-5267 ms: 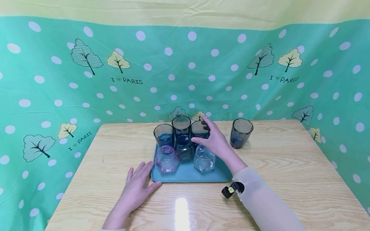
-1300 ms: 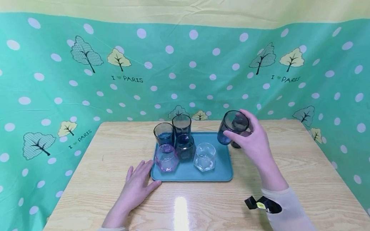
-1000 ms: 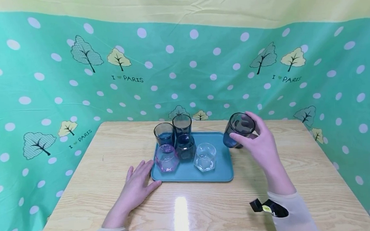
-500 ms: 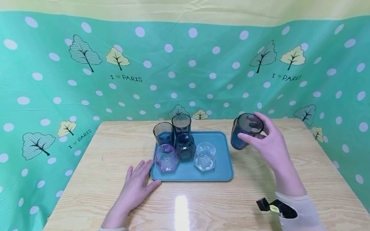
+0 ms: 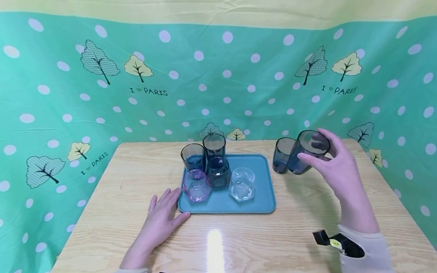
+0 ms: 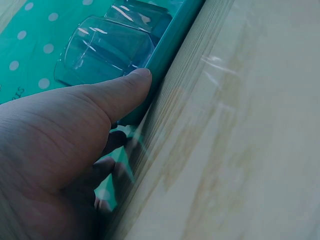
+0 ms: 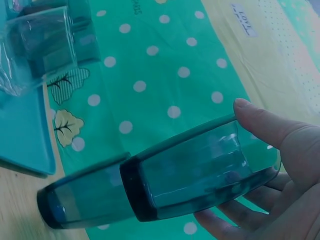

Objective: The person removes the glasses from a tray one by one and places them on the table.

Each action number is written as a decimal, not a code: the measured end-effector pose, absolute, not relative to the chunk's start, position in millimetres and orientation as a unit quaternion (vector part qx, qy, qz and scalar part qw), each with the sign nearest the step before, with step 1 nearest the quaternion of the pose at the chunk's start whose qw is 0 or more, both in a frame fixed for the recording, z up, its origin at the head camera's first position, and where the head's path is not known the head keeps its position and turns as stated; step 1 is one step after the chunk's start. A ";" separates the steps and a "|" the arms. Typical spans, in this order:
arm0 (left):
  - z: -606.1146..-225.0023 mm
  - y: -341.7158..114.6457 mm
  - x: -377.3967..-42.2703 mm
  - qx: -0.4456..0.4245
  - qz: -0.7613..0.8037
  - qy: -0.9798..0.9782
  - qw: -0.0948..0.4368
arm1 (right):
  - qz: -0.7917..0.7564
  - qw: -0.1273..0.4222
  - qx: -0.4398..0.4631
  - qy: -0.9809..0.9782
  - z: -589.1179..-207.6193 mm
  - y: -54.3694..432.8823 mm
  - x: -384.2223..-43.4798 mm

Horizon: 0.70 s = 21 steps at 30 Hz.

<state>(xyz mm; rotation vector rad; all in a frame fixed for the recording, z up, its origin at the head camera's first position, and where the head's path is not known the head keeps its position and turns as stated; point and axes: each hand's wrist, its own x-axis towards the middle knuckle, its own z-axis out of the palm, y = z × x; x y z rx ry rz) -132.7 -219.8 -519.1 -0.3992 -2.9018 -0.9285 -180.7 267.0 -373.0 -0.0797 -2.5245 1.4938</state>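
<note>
My right hand (image 5: pixel 338 166) grips a dark blue-grey drinking glass (image 5: pixel 303 154) near its rim, thumb on one side and fingers on the other. The glass tilts a little and hangs just right of a similar dark glass (image 5: pixel 281 157) on the table; in the right wrist view the held glass (image 7: pixel 195 175) overlaps it. My left hand (image 5: pixel 159 221) lies with straight fingers at the left front corner of a blue tray (image 5: pixel 262 192); its thumb (image 6: pixel 125 95) touches the tray's edge. On the tray stand a purple-tinted glass (image 5: pixel 197 191), a clear glass (image 5: pixel 242 190) and several dark glasses (image 5: pixel 218 176).
The wooden table (image 5: pixel 286 241) reaches back to a green dotted curtain (image 5: pixel 214 77) that hangs behind and at both sides. Bare tray surface shows right of the clear glass.
My right hand has lifted a dark glass from the tray's back right and carried it rightward, past the glass standing on the table. My left hand has stayed at the tray corner.
</note>
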 end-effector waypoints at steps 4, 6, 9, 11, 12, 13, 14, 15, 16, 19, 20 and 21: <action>-519.1 -219.8 -132.5 -0.129 -0.301 -0.944 0.034 | 0.513 0.104 -0.037 -0.851 -371.9 272.7 -180.7; -519.2 -219.8 -132.5 -0.129 -0.300 -0.945 0.033 | 0.514 0.105 -0.041 -0.850 -372.0 275.0 -181.0; -519.3 -219.9 -132.5 -0.129 -0.300 -0.945 0.034 | 0.511 0.107 -0.049 -0.852 -372.2 278.5 -181.3; -519.5 -220.0 -132.7 -0.130 -0.300 -0.944 0.035 | 0.509 0.106 -0.054 -0.852 -372.0 280.6 -181.3; -519.6 -220.1 -132.8 -0.130 -0.300 -0.944 0.036 | 0.508 0.107 -0.057 -0.853 -371.9 281.7 -181.3; -519.7 -220.1 -132.8 -0.130 -0.300 -0.944 0.036 | 0.507 0.108 -0.059 -0.853 -371.9 282.7 -181.6; -519.9 -220.2 -132.9 -0.130 -0.299 -0.945 0.036 | 0.505 0.109 -0.061 -0.854 -371.9 283.6 -181.7; -520.0 -220.2 -132.9 -0.130 -0.299 -0.945 0.036 | 0.505 0.111 -0.061 -0.854 -372.0 284.5 -182.0; -520.1 -220.2 -133.0 -0.130 -0.299 -0.945 0.036 | 0.504 0.112 -0.062 -0.854 -372.2 285.4 -182.3; -520.4 -220.2 -133.1 -0.129 -0.298 -0.945 0.036 | 0.501 0.114 -0.068 -0.855 -373.5 287.8 -183.7; -520.5 -220.3 -133.1 -0.129 -0.298 -0.945 0.035 | 0.501 0.114 -0.071 -0.855 -374.1 288.5 -184.2; -520.5 -220.3 -133.1 -0.128 -0.297 -0.945 0.035 | 0.502 0.113 -0.073 -0.854 -374.7 289.2 -184.8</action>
